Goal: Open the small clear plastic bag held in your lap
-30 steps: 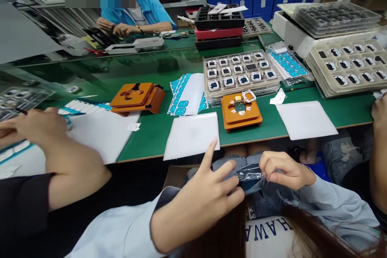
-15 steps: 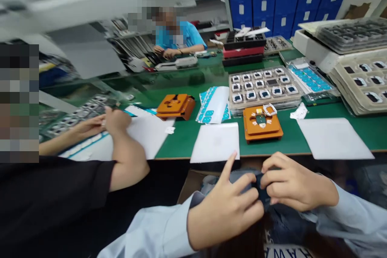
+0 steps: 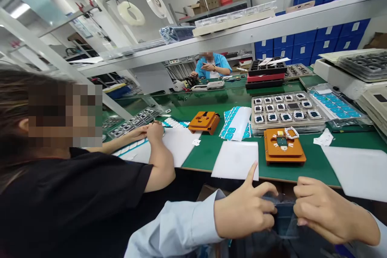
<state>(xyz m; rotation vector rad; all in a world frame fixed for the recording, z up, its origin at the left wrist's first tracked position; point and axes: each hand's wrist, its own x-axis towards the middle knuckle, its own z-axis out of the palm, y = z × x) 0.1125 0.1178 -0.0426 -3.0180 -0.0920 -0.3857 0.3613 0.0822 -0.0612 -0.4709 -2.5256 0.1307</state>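
Below the table's front edge, my two hands grip what looks like a thin, see-through plastic bag [image 3: 284, 219] with something dark in or behind it. My left hand [image 3: 248, 209] points its index finger upward while its other fingers curl onto the bag's left edge. Closed on the opposite edge is my right hand [image 3: 328, 207], its fingers bunched together. A white foam sheet [image 3: 234, 157] lies just beyond my left fingertip. Past my hands on the table stands an orange fixture [image 3: 284, 151], with a white frame-shaped part [image 3: 291, 132] at its upper right corner.
Trays of small parts [image 3: 287, 117] and blue sticker sheets [image 3: 234, 125] stand behind the fixture. A second orange fixture [image 3: 204, 123] sits farther left. Close on my left, a co-worker in a black sleeve [image 3: 121, 181] works at the green table [image 3: 205, 153]. Another person sits opposite.
The view has swung up and left, showing more of the shelf and the co-worker. My hands have drawn slightly apart, with the bag stretched between them.
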